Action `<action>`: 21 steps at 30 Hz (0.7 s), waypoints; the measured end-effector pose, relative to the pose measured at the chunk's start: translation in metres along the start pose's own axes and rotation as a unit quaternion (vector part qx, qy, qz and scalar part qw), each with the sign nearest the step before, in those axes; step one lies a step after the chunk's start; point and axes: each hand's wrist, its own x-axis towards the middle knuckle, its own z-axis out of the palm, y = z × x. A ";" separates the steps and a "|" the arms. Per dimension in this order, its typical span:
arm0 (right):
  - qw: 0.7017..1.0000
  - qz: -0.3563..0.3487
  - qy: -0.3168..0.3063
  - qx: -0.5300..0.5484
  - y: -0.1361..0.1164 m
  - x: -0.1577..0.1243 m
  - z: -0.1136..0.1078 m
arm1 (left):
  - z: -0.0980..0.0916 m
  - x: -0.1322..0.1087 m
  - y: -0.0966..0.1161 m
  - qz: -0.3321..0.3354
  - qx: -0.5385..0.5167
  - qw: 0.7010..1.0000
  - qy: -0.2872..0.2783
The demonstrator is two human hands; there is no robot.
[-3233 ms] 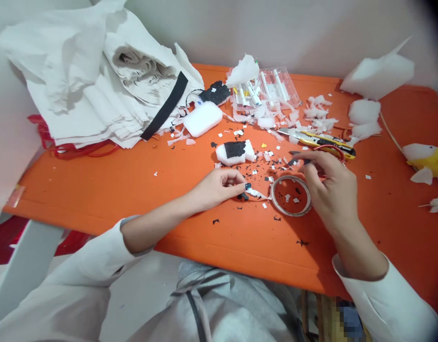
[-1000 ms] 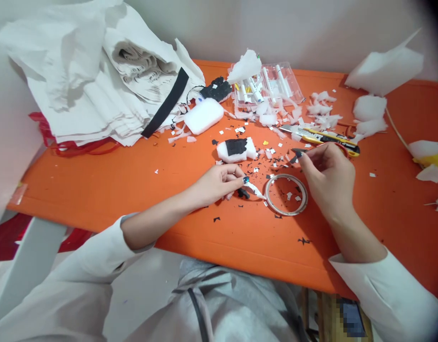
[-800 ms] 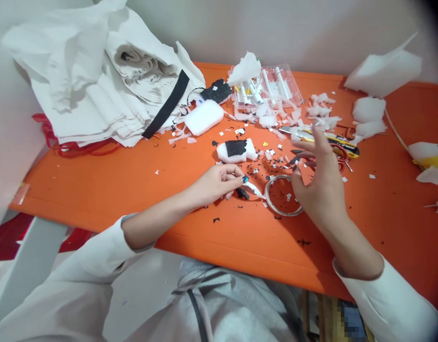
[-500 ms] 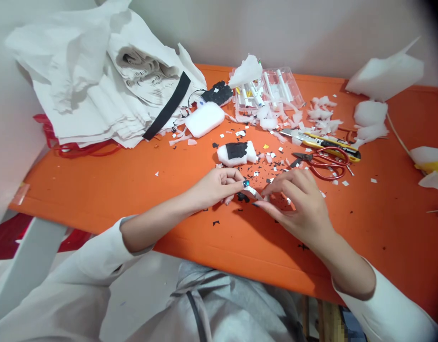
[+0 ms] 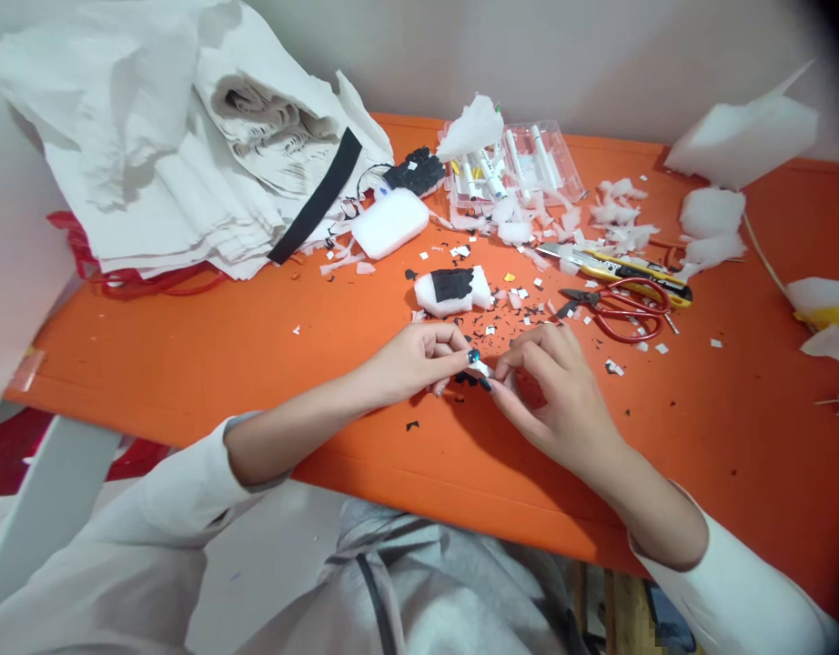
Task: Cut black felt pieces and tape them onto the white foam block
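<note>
Between my two hands is a small white strip (image 5: 480,367), likely paper or tape. My left hand (image 5: 426,361) pinches its left end between thumb and fingers. At the other end, the thumb and forefinger of my right hand (image 5: 554,382) close on the strip's tip. Partly hidden below my fingers lies a dark scrap (image 5: 466,377). Just beyond my hands rests a white foam piece (image 5: 426,296) with a black patch (image 5: 453,284) across its top.
Red-handled scissors (image 5: 631,314) and a yellow utility knife (image 5: 617,266) lie to the right among scraps. A clear box of markers (image 5: 566,168) stands behind. White foam block (image 5: 392,225), black strip (image 5: 317,196) and stacked white sheets (image 5: 146,182) are left on the orange table (image 5: 221,364).
My right hand has moved slightly left, its thumb and forefinger closing at the strip's end. Less of the strip shows now. My left hand keeps its pinch.
</note>
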 end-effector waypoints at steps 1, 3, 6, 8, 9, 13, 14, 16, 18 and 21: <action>1.000 0.002 -0.003 0.001 0.000 0.000 0.000 | 0.000 0.000 0.000 -0.002 0.000 1.000 0.002; 1.000 0.006 -0.010 0.004 0.000 -0.001 -0.002 | 0.000 0.000 0.001 -0.002 -0.001 1.000 0.005; 1.000 0.007 -0.020 0.010 0.000 -0.001 -0.004 | 0.000 0.000 0.000 -0.001 -0.001 1.000 0.002; 1.000 0.011 -0.023 0.015 0.000 -0.001 -0.005 | 0.000 0.000 -0.001 0.000 0.002 1.000 0.000; 0.999 0.014 -0.025 0.019 0.000 -0.002 -0.006 | 0.000 0.000 -0.001 0.001 0.002 1.000 -0.001; 0.998 0.032 -0.039 0.041 0.000 -0.002 -0.007 | 0.000 0.000 -0.001 0.002 -0.002 1.000 -0.001; 0.997 0.036 -0.042 0.049 0.000 -0.002 -0.007 | 0.000 0.000 -0.001 0.002 -0.002 1.000 -0.002; 0.996 0.044 -0.047 0.063 0.000 -0.002 -0.007 | 0.000 0.000 0.000 0.001 0.000 1.000 -0.004; 0.994 0.055 -0.053 0.073 0.000 -0.002 -0.008 | 0.000 0.000 0.001 0.001 0.001 1.000 -0.004; 0.992 0.072 -0.064 0.085 -0.001 -0.002 -0.009 | 0.001 0.000 0.000 0.002 0.001 1.000 -0.004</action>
